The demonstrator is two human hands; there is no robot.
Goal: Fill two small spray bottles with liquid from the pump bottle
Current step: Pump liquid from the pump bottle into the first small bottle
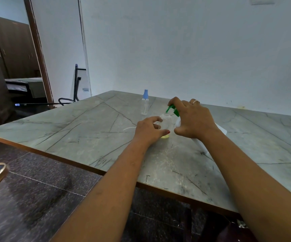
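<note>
Both hands are at the worktop (88, 130), close together but not touching. Left hand (148, 130) grips the open spray bottle (166, 122), which stands upright with its neck bare and a little yellow liquid in the bottom. Right hand (193, 119) curls over the pump bottle (177, 122), fingers on its green pump head (171, 109).

The key relation is that the pump bottle's long axis leans from the right hand toward the left, with the green spout just above the open neck. We judge filling is under way on the first bottle and the level is still low. The spout must stay over that narrow mouth or the liquid will spill.

The capped spray bottle (144, 104) stands upright beyond the left hand, which is the nearer hand to it, and it looks empty.
</note>
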